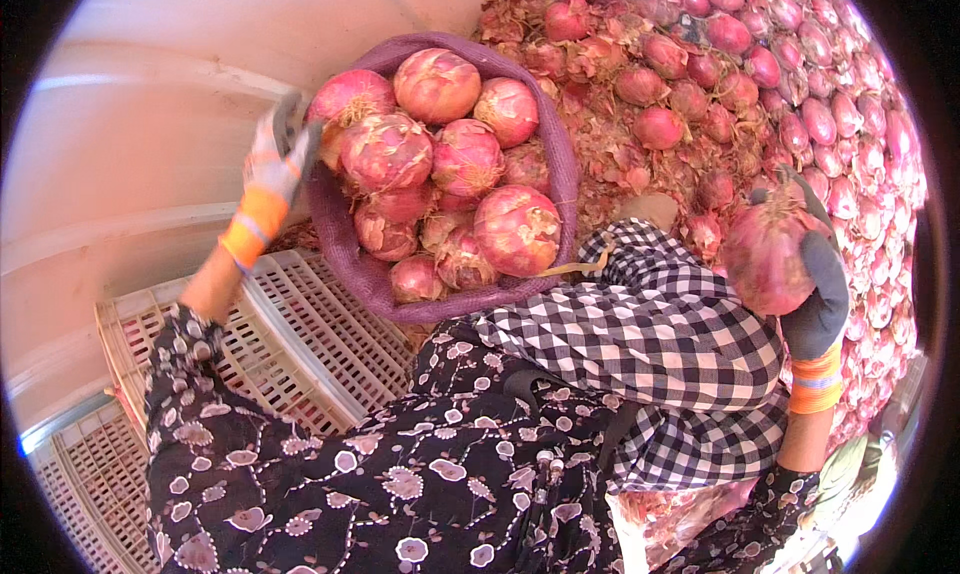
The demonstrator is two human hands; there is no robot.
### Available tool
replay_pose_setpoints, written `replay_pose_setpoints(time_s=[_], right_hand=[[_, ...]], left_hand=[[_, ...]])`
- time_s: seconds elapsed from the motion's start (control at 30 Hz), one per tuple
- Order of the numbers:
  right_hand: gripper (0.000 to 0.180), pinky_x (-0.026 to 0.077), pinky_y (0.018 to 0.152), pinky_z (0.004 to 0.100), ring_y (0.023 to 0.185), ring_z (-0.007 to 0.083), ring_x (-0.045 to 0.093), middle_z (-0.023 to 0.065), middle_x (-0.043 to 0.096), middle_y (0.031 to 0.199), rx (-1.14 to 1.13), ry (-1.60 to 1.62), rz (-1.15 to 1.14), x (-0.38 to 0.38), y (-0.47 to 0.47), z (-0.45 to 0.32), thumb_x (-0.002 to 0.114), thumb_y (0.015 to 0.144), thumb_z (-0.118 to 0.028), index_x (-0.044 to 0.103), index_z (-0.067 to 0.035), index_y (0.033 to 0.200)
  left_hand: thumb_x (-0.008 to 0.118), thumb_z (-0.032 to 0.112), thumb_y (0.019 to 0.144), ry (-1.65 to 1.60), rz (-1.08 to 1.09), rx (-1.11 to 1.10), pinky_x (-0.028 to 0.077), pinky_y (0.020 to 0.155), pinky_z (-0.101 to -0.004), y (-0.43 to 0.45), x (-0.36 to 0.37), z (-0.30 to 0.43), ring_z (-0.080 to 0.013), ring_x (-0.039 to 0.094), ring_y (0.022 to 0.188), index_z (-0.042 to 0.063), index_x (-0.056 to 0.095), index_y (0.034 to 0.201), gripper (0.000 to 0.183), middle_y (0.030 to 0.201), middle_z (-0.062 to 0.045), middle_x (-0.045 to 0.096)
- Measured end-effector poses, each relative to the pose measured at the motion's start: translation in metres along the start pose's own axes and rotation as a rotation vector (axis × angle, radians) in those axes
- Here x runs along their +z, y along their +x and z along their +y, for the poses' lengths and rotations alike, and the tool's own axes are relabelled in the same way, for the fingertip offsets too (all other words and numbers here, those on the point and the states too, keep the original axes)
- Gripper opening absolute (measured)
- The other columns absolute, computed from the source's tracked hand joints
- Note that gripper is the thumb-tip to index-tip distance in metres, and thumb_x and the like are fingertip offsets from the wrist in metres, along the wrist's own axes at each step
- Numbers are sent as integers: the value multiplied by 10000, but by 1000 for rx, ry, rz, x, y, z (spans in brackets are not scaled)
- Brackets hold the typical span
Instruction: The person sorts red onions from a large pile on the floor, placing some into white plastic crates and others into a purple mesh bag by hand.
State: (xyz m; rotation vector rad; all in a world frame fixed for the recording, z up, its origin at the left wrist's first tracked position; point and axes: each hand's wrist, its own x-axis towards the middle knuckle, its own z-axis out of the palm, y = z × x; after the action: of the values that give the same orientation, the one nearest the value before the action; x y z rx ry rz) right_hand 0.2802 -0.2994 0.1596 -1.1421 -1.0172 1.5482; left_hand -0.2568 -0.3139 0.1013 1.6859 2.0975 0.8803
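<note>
A purple mesh sack [568, 176] with a rolled rim stands before me, filled with large red onions [386, 152]. My left hand [279, 150], in a light glove with grey fingertips and an orange cuff, is at the sack's left side, beside the onions. It is blurred, and whether it touches an onion cannot be told. My right hand [821, 289], in a grey-coated glove with an orange cuff, grips a big red onion [769, 259] at the right, above the onion heap and beside my checked-cloth-covered leg.
A large heap of red onions [817, 120] spreads over the right side. Loose onion skins [607, 154] lie between it and the sack. White slatted plastic crates [300, 334] are at the lower left. A pale wall [150, 146] curves behind the sack.
</note>
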Motion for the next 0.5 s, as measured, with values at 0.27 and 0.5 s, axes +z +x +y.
replay_pose_setpoints(time_s=[0.27, 0.5], right_hand=[[618, 421, 939, 302, 1044, 177, 549, 117, 552, 1167, -111, -121, -240, 93, 12, -20, 606, 739, -301, 472, 44, 1234], [565, 476, 847, 276, 933, 139, 577, 79, 604, 1040, -404, -306, -521, 200, 15, -31, 713, 673, -104, 515, -22, 1195]], left_hand=[[709, 200, 720, 212, 9, -269, 341, 1010, -367, -79, 49, -58, -272, 429, 1209, 96, 169, 1415, 886, 1342, -158, 403], [516, 243, 712, 520, -219, -180, 435, 813, -418, -33, -10, 17, -390, 557, 939, 17, 598, 980, 360, 967, -229, 610]])
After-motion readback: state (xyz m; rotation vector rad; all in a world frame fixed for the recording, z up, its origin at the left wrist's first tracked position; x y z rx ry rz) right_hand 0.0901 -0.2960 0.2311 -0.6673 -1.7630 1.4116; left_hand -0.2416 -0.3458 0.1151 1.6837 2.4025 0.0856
